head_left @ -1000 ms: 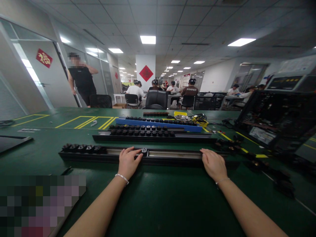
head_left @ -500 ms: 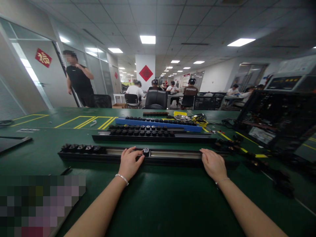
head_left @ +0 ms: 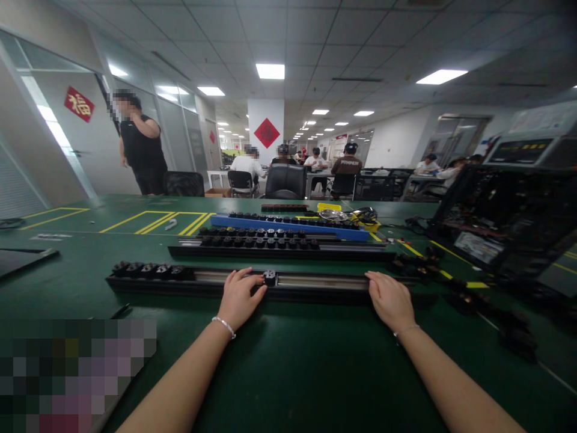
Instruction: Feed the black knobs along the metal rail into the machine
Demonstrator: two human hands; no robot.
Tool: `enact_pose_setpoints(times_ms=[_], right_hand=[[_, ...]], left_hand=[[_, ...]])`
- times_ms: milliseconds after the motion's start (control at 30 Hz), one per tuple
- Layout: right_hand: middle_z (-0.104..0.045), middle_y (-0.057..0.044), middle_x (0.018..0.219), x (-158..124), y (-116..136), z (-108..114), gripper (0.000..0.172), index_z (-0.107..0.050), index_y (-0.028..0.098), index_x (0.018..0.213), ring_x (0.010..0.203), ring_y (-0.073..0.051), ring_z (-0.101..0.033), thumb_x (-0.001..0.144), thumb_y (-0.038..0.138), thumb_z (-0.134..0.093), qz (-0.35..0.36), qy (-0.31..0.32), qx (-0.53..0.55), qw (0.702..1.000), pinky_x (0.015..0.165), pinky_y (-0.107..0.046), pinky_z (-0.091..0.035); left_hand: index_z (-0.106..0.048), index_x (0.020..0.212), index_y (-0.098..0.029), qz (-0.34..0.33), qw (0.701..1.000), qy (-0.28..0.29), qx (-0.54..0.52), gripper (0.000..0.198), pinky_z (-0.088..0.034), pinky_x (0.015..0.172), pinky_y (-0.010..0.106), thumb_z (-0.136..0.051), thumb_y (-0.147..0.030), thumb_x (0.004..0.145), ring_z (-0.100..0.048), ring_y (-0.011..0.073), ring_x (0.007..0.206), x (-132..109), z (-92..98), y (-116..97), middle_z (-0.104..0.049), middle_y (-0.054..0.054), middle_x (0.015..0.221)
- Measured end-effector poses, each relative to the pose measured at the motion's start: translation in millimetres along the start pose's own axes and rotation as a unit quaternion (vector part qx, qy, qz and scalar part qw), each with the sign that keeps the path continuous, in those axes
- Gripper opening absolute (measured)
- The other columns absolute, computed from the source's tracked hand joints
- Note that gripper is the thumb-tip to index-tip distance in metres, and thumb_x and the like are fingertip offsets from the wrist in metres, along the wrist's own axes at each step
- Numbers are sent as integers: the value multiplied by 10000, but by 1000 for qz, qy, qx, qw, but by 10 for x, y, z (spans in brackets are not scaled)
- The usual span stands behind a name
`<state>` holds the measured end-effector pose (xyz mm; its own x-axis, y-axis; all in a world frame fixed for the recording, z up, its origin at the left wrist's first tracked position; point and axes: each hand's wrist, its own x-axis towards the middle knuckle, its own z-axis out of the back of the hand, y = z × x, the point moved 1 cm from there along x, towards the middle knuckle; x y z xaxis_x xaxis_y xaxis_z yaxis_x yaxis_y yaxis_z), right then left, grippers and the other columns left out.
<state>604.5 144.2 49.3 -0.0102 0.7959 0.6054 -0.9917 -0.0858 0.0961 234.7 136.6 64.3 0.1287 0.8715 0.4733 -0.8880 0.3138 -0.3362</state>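
A long black track rail [head_left: 324, 282] with a pale channel lies across the table in front of me. On it, a small black socket-like module [head_left: 269, 277] sits just right of my left hand [head_left: 240, 296]. That hand rests on the rail with its fingers apart, fingertips and thumb touching the module's left side. Further right, my right hand [head_left: 391, 299] has its fingers bent together over the rail, pressing on it. Several similar modules [head_left: 155, 270] stand in a row at the rail's left end.
Behind lie another black rail [head_left: 356, 255] and a blue rail [head_left: 293, 227], both bearing modules. Dark loose parts [head_left: 478, 300] are scattered at right, near an open black equipment case [head_left: 500, 210]. A yellow tray [head_left: 329, 207] and cables sit far back. People sit beyond; one person [head_left: 142, 144] stands left.
My left hand and the module have shifted slightly to the right along the rail. My right hand stays in place. The standing person has moved a little to the left.
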Motion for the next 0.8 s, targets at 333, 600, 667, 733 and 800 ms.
enact_pose_setpoints(times_ms=[333, 600, 667, 733, 800], right_hand=[[-645, -52, 1113, -2, 20, 18, 395, -643, 196, 1051, 1071, -196, -547, 876, 274, -297, -4, 2, 1, 1000, 888, -368, -384], [-641, -48, 1124, -4, 21, 13, 401, -636, 181, 1062, 1087, -194, -538, 883, 274, -290, -7, 6, 0, 1000, 905, -364, -373], [-640, -49, 1124, -3, 17, 13, 406, -636, 181, 1065, 1089, -196, -537, 886, 280, -285, -7, 9, -1, 1000, 907, -367, -373], [-639, -49, 1126, -3, 13, 13, 409, -635, 184, 1067, 1090, -198, -536, 889, 286, -281, -8, 12, -2, 1000, 903, -371, -375], [-639, -48, 1127, -3, 11, 12, 411, -633, 186, 1068, 1091, -198, -535, 890, 290, -278, -8, 14, -1, 1000, 901, -373, -375]], left_hand=[[-667, 958, -254, -35, 999, 2, -4, 260, -270, 1042, 484, -486, -387, 826, -471, 253, 1179, -8, -18, 5, -676, 0, 1089], [-663, 987, -252, -62, 998, -10, -3, 258, -306, 1010, 495, -498, -369, 827, -480, 260, 1167, -17, -43, -3, -678, 1, 1086], [-661, 992, -255, -61, 998, -7, -1, 261, -301, 1011, 497, -494, -372, 830, -477, 260, 1171, -18, -39, -7, -676, -2, 1089], [-658, 1002, -260, -61, 998, -5, 1, 265, -294, 1013, 498, -489, -373, 832, -472, 259, 1176, -19, -36, -9, -673, -5, 1097], [-655, 1014, -264, -63, 998, -1, 3, 270, -292, 1012, 494, -485, -373, 834, -467, 256, 1182, -21, -39, -9, -671, -6, 1102]])
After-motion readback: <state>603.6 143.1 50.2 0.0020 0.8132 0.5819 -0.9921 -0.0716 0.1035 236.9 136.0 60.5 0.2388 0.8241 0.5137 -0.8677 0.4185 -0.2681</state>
